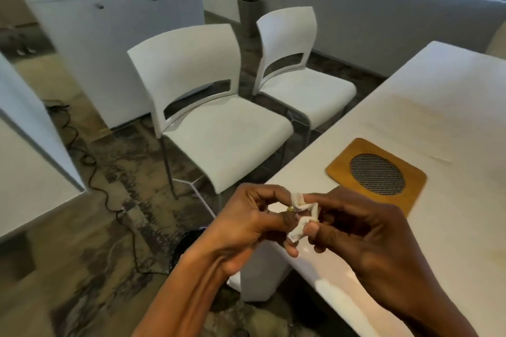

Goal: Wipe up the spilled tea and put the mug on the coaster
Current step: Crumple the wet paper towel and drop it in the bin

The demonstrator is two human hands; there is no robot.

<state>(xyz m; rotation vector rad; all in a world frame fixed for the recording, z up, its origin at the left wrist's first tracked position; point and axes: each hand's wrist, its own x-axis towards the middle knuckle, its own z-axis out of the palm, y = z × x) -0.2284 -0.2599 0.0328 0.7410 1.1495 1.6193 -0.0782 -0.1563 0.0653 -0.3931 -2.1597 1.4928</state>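
A small crumpled white tissue (300,216), stained yellowish, is pinched between both my hands over the near corner of the white table (451,123). My left hand (246,221) grips its left side and my right hand (356,224) grips its right side. A square wooden coaster (339,161) with a round woven grey centre lies on the table just beyond my right hand. No mug is in view. I cannot make out any tea on the table.
Two white chairs (219,128) (301,82) stand left of the table. A white cabinet with planters (109,35) is behind them. Black cables (90,161) run across the patterned floor. Another white surface (24,145) is at the far left.
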